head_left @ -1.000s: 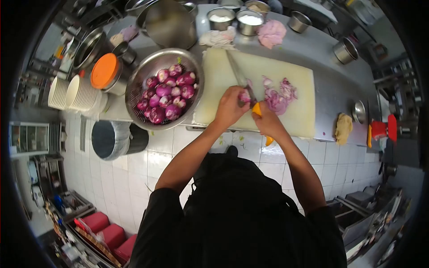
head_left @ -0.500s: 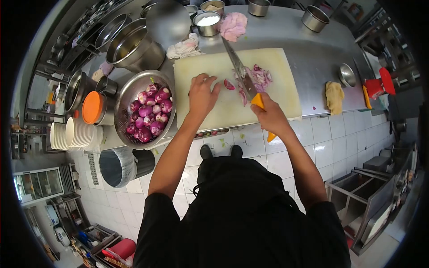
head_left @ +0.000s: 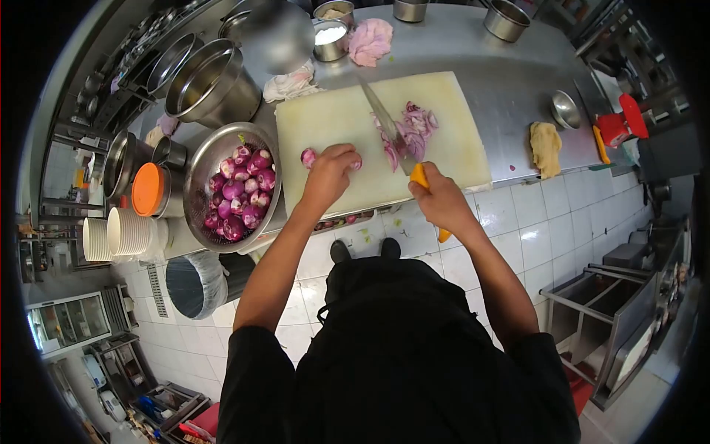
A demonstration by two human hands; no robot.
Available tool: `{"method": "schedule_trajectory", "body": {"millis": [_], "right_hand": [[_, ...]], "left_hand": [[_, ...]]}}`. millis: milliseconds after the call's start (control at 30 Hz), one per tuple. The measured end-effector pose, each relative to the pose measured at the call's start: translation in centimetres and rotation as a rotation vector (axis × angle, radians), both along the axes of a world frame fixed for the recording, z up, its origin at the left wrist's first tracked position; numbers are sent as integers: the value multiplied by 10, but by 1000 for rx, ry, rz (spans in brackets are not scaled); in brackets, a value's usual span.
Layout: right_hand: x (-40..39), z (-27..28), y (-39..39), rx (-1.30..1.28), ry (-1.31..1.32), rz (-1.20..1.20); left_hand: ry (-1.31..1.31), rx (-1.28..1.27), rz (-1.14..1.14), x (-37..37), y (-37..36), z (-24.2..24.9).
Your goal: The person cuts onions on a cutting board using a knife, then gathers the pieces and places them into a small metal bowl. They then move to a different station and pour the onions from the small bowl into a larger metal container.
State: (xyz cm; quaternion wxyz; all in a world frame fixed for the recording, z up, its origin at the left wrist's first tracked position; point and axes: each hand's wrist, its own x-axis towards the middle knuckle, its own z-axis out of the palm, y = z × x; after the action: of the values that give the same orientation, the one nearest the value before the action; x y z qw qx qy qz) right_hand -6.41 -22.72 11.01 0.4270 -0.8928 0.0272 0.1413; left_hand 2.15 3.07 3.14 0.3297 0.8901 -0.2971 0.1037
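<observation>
My right hand (head_left: 442, 198) grips the yellow handle of a large knife (head_left: 381, 111). Its blade points away from me over the cutting board (head_left: 318, 115), along the left of a pile of sliced red onion (head_left: 418, 127). Left of the blade, my left hand (head_left: 329, 176) is closed, fingers curled, around an onion piece (head_left: 356, 161) that shows at its fingertips. Another onion piece (head_left: 308, 157) lies on the board just left of that hand. Peeled red onions (head_left: 240, 189) fill a perforated metal colander (head_left: 194, 166) beside the board.
Behind the board are a crumpled white cloth (head_left: 292, 83), a pink cloth (head_left: 370, 42) and a metal pot of white contents (head_left: 330, 33). A yellow cloth (head_left: 546, 150), a metal bowl (head_left: 566, 109) and a red scale (head_left: 620, 126) sit to the right. A lined bin (head_left: 196, 285) stands below.
My left hand has closed on an onion piece, and another piece now shows left of it. The knife has shifted to the left side of the sliced pile. The whole view has shifted slightly.
</observation>
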Motion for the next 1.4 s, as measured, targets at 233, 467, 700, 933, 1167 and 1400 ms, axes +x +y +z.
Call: {"method": "schedule_trajectory", "body": {"millis": [233, 467, 700, 933, 1167, 1400], "right_hand": [[1, -21, 24, -94, -12, 138], [-4, 16, 29, -220, 163, 198], [-11, 51, 37, -293, 240, 226], [-12, 34, 49, -289, 180, 212], [32, -51, 65, -223, -106, 213], [58, 20, 73, -156, 215, 180]], "left_hand": [[34, -297, 389, -48, -6, -10], [201, -369, 378, -26, -17, -19], [180, -489, 355, -17, -22, -26], [210, -517, 330, -12, -21, -28], [149, -496, 326, -12, -20, -24], [179, -483, 334, -14, -19, -25]]}}
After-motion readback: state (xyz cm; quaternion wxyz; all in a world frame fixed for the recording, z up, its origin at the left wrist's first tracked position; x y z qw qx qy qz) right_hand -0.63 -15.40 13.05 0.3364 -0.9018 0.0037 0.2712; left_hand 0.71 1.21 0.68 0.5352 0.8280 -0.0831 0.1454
